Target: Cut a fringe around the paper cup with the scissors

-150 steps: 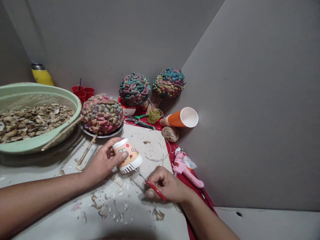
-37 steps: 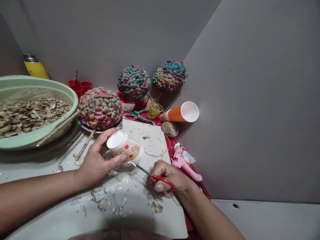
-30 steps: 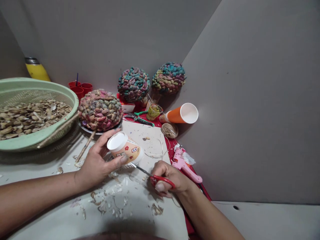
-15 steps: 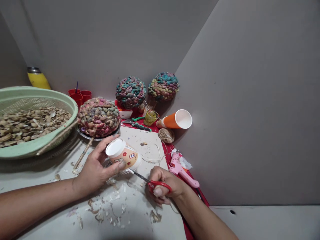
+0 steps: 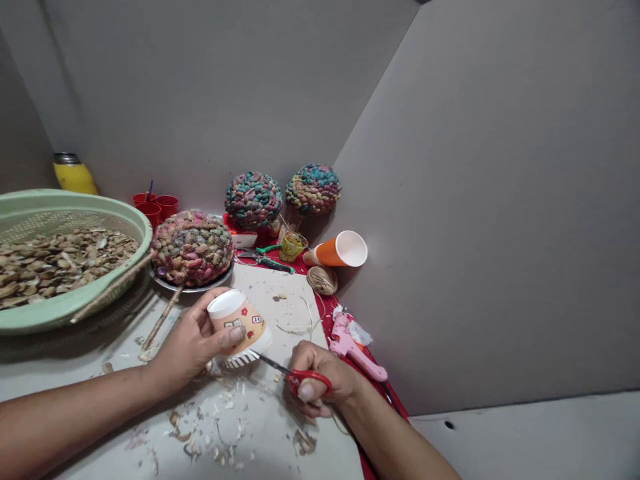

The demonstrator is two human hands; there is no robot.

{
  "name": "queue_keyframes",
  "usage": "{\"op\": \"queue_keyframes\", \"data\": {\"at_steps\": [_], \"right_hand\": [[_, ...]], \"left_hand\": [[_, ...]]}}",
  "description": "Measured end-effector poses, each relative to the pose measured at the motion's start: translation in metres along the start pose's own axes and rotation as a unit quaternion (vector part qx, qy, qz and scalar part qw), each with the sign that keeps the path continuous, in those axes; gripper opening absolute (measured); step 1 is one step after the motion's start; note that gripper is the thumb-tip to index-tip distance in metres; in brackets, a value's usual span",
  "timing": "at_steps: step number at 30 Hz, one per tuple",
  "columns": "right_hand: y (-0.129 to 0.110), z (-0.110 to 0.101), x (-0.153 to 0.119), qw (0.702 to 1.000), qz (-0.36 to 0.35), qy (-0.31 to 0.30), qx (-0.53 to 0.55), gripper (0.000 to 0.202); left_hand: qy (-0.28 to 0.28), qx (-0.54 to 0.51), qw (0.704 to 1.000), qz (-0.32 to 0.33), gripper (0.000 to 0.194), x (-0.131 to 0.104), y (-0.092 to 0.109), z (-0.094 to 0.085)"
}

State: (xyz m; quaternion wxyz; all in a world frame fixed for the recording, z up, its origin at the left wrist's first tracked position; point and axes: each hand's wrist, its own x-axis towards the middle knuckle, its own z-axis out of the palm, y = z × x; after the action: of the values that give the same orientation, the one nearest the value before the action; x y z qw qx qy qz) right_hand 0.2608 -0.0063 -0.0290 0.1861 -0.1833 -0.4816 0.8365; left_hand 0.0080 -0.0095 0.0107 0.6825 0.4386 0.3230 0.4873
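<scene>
My left hand (image 5: 203, 343) is closed around a paper cup (image 5: 250, 325) with a peach band and small printed pictures. The cup is tilted with its white base up and toward the left, and its lower rim is cut into a row of narrow strips. In my right hand (image 5: 317, 380) is a pair of scissors (image 5: 307, 381) with red handles, my fingers wrapped through the loops. The blade tips touch the cup's edge beside the strips. How far the blades are apart is hard to make out.
Left stands a green basket (image 5: 107, 293) of dry shells. Behind the cup, a knobbly pinkish ball (image 5: 193, 250) on a stick rests in a metal dish. Further back are two multicoloured balls (image 5: 254, 199), pliers (image 5: 273, 263), orange cups (image 5: 327, 253), twine (image 5: 323, 280) and a pink glue gun (image 5: 355, 347). Scraps litter the table.
The view has shifted, so everything sits slightly lower and further left. My left hand has turned the cup a little, showing more of the cut strips. The scissors remain at its edge.
</scene>
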Motion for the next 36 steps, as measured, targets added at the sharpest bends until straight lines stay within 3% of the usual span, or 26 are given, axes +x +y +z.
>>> {"op": "queue_keyframes", "data": {"at_steps": [9, 13, 16, 17, 19, 22, 25, 31, 36], "right_hand": [[0.004, 0.001, 0.003, 1.000, -0.002, -0.005, -0.026, 0.047], [0.002, 0.000, -0.001, 0.998, -0.002, -0.012, -0.066, 0.050], [-0.004, 0.007, -0.004, 0.979, -0.042, 0.044, -0.193, 0.055], [-0.007, 0.011, -0.005, 0.953, -0.072, 0.085, -0.281, 0.056], [-0.010, 0.020, -0.004, 0.868, -0.147, 0.152, -0.449, 0.056], [-0.013, 0.029, -0.003, 0.733, -0.211, 0.183, -0.620, 0.044], [-0.013, 0.030, -0.003, 0.644, -0.214, 0.203, -0.706, 0.033], [-0.007, 0.027, -0.005, 0.553, -0.180, 0.213, -0.785, 0.014], [-0.009, 0.031, -0.005, 0.502, -0.148, 0.207, -0.826, 0.014]], "left_hand": [[-0.019, -0.034, 0.999, -0.030, 0.044, 0.002, -0.008, -0.004], [-0.002, -0.046, 0.998, -0.031, 0.040, 0.003, -0.007, -0.004], [0.021, -0.057, 0.997, -0.038, 0.042, 0.004, -0.007, -0.005], [0.030, -0.059, 0.997, -0.045, 0.044, 0.005, -0.007, -0.005], [0.044, -0.057, 0.996, -0.061, 0.048, 0.006, -0.008, -0.004], [0.064, -0.050, 0.994, -0.078, 0.047, 0.007, -0.008, -0.003], [0.083, -0.047, 0.992, -0.080, 0.043, 0.009, -0.008, -0.002], [0.076, -0.014, 0.994, -0.078, 0.045, 0.009, -0.012, -0.004], [0.077, 0.006, 0.994, -0.083, 0.046, 0.008, -0.014, -0.005]]}}
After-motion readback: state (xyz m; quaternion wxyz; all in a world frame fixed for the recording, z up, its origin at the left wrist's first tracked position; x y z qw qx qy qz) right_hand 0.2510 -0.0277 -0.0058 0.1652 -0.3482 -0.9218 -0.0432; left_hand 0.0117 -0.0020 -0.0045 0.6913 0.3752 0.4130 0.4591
